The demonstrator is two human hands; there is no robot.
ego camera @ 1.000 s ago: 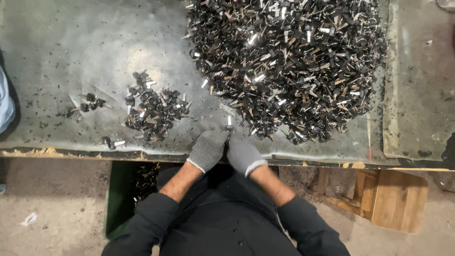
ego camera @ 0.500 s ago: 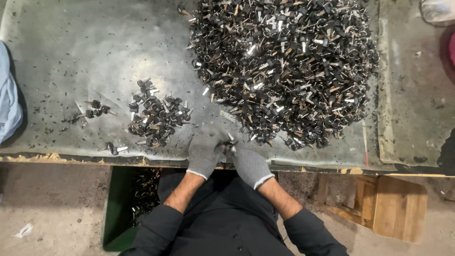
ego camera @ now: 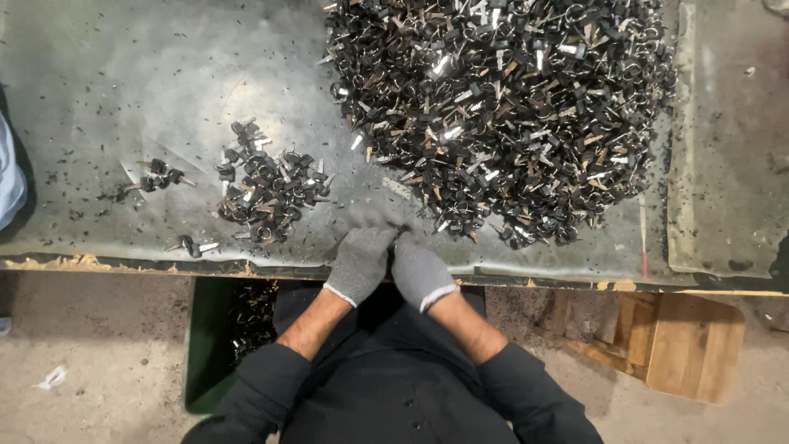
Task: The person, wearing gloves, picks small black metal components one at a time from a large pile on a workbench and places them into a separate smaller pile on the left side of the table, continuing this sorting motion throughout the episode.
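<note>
My left hand [ego camera: 360, 261] and my right hand [ego camera: 419, 270], both in grey knit gloves, press together at the front edge of the worn grey table [ego camera: 123, 90]. Their fingertips are curled and meet over a small dark part [ego camera: 402, 233], which they mostly hide. Just beyond the fingers starts a big heap of small black-headed metal pieces with rings [ego camera: 501, 115], covering the right half of the table. A smaller pile of the same pieces [ego camera: 267, 189] lies left of my hands.
A few stray pieces lie at the far left [ego camera: 160, 175] and near the front edge [ego camera: 191, 245]. A green bin [ego camera: 209, 345] with pieces in it stands under the table. A wooden block [ego camera: 690, 345] sits on the floor at right. Blue cloth [ego camera: 10, 177] shows at the left border.
My hands have drawn back from the heap's edge toward the table's front edge and closed tighter together. The view has shifted slightly.
</note>
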